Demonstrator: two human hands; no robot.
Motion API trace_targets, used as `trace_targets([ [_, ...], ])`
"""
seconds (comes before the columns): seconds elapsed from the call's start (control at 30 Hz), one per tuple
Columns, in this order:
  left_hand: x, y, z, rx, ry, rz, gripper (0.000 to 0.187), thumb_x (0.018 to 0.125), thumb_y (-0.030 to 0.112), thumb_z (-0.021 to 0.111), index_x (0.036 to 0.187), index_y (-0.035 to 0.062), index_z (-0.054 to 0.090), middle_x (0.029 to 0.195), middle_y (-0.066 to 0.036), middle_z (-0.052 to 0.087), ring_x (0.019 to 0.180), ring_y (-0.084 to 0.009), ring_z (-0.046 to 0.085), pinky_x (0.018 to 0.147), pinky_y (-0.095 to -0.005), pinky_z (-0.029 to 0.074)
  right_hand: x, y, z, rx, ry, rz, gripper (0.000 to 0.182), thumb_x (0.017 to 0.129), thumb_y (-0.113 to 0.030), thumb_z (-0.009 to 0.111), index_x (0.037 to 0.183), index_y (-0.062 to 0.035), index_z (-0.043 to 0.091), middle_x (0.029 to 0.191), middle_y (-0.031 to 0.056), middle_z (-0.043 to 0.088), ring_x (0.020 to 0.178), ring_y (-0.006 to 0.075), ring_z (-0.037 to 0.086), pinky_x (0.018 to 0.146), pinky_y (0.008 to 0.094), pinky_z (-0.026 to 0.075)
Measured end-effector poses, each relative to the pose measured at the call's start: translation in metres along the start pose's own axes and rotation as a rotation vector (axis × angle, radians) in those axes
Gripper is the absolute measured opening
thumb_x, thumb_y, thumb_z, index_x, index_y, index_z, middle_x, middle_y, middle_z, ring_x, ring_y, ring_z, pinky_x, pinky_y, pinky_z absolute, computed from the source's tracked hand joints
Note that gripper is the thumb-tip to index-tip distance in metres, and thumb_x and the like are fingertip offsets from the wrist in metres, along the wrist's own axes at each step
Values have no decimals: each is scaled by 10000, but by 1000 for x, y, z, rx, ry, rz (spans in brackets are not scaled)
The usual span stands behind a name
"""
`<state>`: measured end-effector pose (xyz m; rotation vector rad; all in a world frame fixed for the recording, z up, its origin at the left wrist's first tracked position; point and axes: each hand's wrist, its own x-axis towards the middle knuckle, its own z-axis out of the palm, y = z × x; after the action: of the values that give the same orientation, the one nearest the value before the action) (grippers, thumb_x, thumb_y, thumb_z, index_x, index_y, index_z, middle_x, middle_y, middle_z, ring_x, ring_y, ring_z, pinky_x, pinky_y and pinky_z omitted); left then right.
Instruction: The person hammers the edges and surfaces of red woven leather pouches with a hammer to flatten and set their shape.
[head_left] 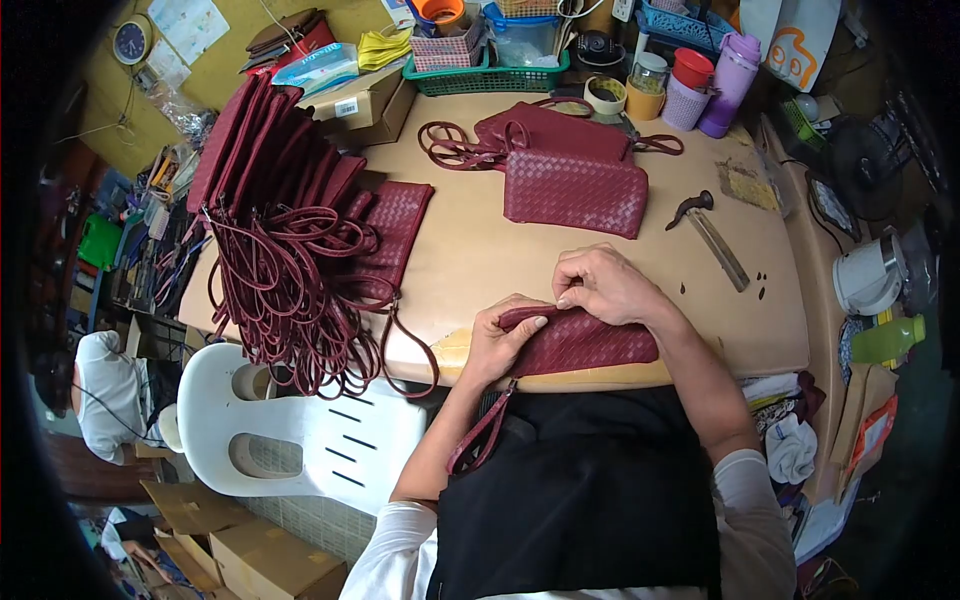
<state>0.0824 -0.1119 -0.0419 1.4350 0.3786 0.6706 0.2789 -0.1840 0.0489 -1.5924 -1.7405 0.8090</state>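
Observation:
A dark red woven-pattern wristlet pouch (585, 343) lies at the table's front edge, its strap (480, 432) hanging over toward my lap. My left hand (500, 340) grips the pouch's left end, thumb on top. At its upper edge, my right hand (603, 283) pinches with thumb and forefinger; whatever small part sits between those fingertips is hidden. Beyond my hands, more red pouches (577, 192) lie in a small stack with looped straps. To the left stands a tall row of similar pouches (270, 150), their straps (300, 290) tangled and drooping over the table edge.
On the right of the table (450, 230) lies a hammer (718, 243) beside several small dark bits. Along the back stand a green basket (490, 78), a tape roll (605, 95), jars and a purple bottle (730, 85). A white plastic chair (300, 430) is at the left front.

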Motion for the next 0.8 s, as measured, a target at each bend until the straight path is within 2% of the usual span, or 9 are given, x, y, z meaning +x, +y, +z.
trace_targets([
  [0.13, 0, 1, 1, -1, 12, -23, 167, 890, 69, 689, 1028, -22, 712, 953, -73, 687, 880, -129, 626, 804, -261, 487, -7, 16, 18, -86, 160, -106, 135, 745, -68, 695, 807, -5, 593, 789, 135, 627, 770, 320, 611, 738, 411, 465],
  [0.23, -1, 2, 1, -6, 11, -39, 166, 892, 72, 690, 1025, -25, 710, 950, -70, 684, 875, -125, 622, 801, -260, 487, -8, 26, 26, -151, 294, -119, 118, 810, -64, 660, 834, -2, 562, 766, 95, 596, 738, 221, 586, 698, 357, 455],
  [0.3, -1, 3, 1, -13, 13, -43, 166, 892, 72, 690, 1023, -27, 709, 946, -69, 683, 874, -125, 622, 800, -259, 487, -6, 30, 26, 430, 370, 52, 122, 882, -88, 625, 829, -8, 549, 745, 17, 549, 721, 105, 508, 666, 292, 424],
  [0.4, -1, 3, 0, -14, 13, -35, 164, 892, 70, 689, 1021, -31, 706, 939, -66, 681, 871, -123, 621, 798, -258, 487, -16, 21, 9, 555, 250, 134, 171, 932, -117, 596, 807, -14, 539, 735, -38, 479, 739, 56, 417, 656, 242, 391],
  [0.47, -1, 3, 0, -7, 8, -24, 164, 893, 68, 689, 1021, -32, 705, 936, -64, 680, 870, -121, 621, 796, -256, 487, -15, 17, 4, 381, 174, 138, 125, 890, -103, 621, 832, 3, 590, 737, 24, 574, 699, 126, 535, 687, 297, 451],
  [0.53, -1, 3, 1, -43, 11, -44, 158, 894, 63, 685, 1021, -30, 704, 937, -60, 680, 869, -118, 621, 796, -254, 488, -10, 3, -1, -208, 139, -169, 117, 867, -114, 630, 853, 2, 644, 776, 85, 648, 726, 242, 621, 718, 347, 483],
  [0.57, -1, 3, 1, -42, 9, -46, 158, 894, 63, 685, 1021, -30, 704, 937, -60, 680, 869, -118, 621, 796, -254, 488, -6, -3, -5, -207, 141, -167, 117, 867, -114, 630, 853, 2, 644, 776, 85, 648, 726, 242, 621, 718, 347, 483],
  [0.63, 0, 3, 0, -32, 0, -30, 153, 897, 58, 681, 1021, -29, 703, 940, -59, 681, 872, -116, 621, 798, -252, 489, 3, -11, -16, -233, -100, -69, 118, 793, -94, 645, 859, -12, 698, 839, 192, 672, 854, 360, 645, 804, 448, 492],
  [0.8, 1, 1, 1, -44, -2, -39, 157, 900, 64, 681, 1025, -28, 700, 944, -60, 686, 876, -118, 623, 800, -255, 491, 26, -25, -26, -471, -334, -148, 100, 788, -112, 660, 822, -23, 688, 767, 155, 660, 785, 338, 643, 756, 422, 489],
])
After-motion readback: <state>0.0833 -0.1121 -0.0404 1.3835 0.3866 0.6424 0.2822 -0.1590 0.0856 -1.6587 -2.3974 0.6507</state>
